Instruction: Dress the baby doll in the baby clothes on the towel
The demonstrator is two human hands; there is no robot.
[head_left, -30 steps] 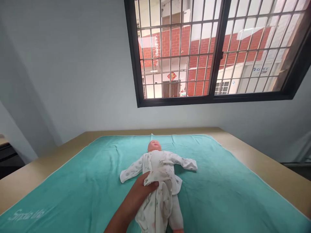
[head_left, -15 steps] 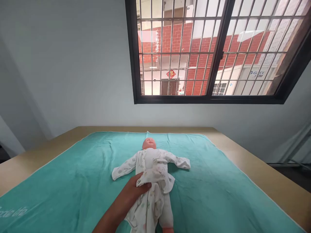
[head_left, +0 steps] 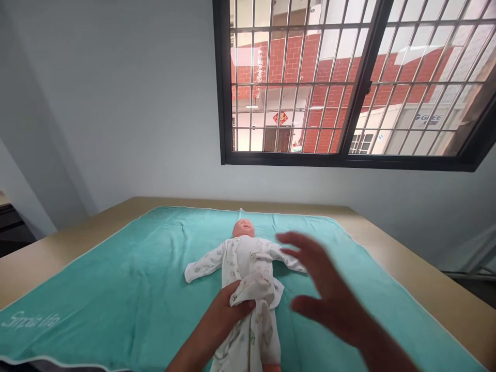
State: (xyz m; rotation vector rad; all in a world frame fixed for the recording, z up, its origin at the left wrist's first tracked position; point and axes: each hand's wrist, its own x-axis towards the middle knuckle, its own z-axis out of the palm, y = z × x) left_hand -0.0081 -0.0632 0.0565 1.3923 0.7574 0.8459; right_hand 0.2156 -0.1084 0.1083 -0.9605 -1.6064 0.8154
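Note:
A baby doll [head_left: 244,228] lies on its back, head toward the wall, its arms spread in long sleeves. It wears a white printed baby romper [head_left: 231,261] that hangs open at the front over a plain white body. My left hand [head_left: 228,310] pinches a bunched fold of the romper at the doll's waist, thumb on the near side. To the right, my right hand [head_left: 321,287] hovers above the doll's sleeve and the blanket, blurred, fingers and thumb apart, holding nothing. One bare lower leg of the doll shows at the bottom edge.
A teal blanket [head_left: 132,289] with white edging and lettering covers much of the wooden table [head_left: 391,253]. Behind it stand a grey wall [head_left: 155,103] and a black-framed window [head_left: 282,159] with metal bars. Dark furniture [head_left: 15,227] stands at the far left.
My right hand has come into view from the lower right, over the doll's side. My left hand keeps its hold on the romper. The camera has turned slightly left.

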